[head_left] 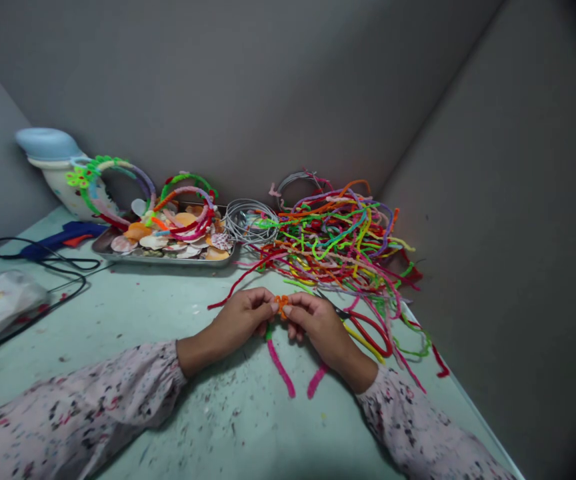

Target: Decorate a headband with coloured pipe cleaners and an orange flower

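Note:
Between my hands, near the middle of the view, is a small looped orange pipe-cleaner piece (281, 306). My left hand (248, 312) pinches its left side with thumb and fingertips. The right side is pinched by my right hand (315, 320). A pink pipe-cleaner length (281, 368) with a green part at its top hangs below my left hand. Another pink end (317, 381) shows under my right hand; whether the two join is hidden. Red-handled scissors (372, 333) lie just right of my right hand.
A heap of coloured pipe cleaners (338, 233) lies behind my hands, beside a wire coil (251, 222). A metal tray (168, 262) holds shells and decorated hoops. At the left are a blue glue gun (61, 239), black cable (63, 299), plastic bag (8, 303) and blue-topped container (63, 180).

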Available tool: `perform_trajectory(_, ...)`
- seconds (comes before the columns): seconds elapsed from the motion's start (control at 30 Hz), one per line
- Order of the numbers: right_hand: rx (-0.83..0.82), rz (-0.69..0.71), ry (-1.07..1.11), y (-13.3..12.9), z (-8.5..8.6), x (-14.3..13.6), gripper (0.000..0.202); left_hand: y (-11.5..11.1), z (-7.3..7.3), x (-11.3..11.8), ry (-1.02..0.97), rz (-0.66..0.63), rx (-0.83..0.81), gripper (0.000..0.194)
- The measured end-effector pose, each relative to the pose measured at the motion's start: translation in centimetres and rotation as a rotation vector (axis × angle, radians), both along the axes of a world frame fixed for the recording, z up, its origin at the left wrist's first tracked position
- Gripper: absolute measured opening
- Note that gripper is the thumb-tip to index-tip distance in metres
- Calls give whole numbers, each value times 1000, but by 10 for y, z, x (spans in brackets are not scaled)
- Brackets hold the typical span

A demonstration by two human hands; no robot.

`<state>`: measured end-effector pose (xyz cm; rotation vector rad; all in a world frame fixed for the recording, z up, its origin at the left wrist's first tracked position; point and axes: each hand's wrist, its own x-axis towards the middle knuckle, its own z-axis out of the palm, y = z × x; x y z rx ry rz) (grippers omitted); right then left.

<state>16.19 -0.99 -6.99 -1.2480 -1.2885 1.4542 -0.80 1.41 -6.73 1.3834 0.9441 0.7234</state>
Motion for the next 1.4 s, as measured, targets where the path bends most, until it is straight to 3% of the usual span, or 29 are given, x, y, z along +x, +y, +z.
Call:
perform_trajectory(0.17, 0, 1, 70, 3, -4, 5, 18, -2, 3, 0, -15, 40, 11, 24)
perform_trajectory(0.4, -133, -98, 446, 11, -5, 11, 19, -2, 2, 1, -96, 60, 61, 21)
perform_trajectory(0.77, -212, 89, 493, 7, -4, 9, 16, -4, -1, 0, -49, 12, 105, 20)
perform_trajectory(1.1, -207, 46, 467, 6, -4, 5, 21, -3, -1, 1, -66, 33, 93, 19)
perform_trajectory(1.27, -199, 71, 508, 7, -7, 9, 14, -3, -4, 1, -65, 34, 109, 17)
perform_trajectory(1.4, -223, 98, 478, 8, -7, 9, 20, -2, -6, 1, -83, 45, 117, 16)
